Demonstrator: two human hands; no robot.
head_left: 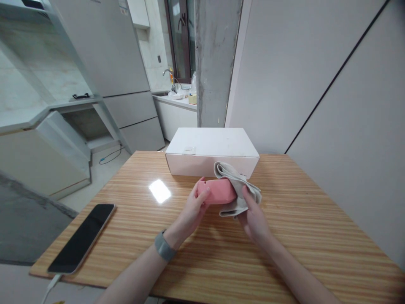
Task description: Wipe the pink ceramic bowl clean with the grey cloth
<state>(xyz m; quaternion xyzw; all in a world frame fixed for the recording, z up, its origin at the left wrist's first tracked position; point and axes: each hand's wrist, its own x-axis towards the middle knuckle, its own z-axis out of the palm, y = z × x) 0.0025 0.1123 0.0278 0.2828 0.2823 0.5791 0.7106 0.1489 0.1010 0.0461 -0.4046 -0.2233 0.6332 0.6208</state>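
My left hand (193,210) grips the left end of a pink case (218,191) held just above the wooden table (284,236). A grey band sits on that wrist. My right hand (253,217) holds a beige cloth (236,179) that is wrapped over the right end of the pink case. Both hands are closed around what they hold. The cloth hides the case's right end.
A white cardboard box (211,151) stands closed just behind the hands. A dark phone (82,237) with a cable lies near the table's front left corner. A grey wall runs along the right; kitchen cabinets and a sink are at the back left.
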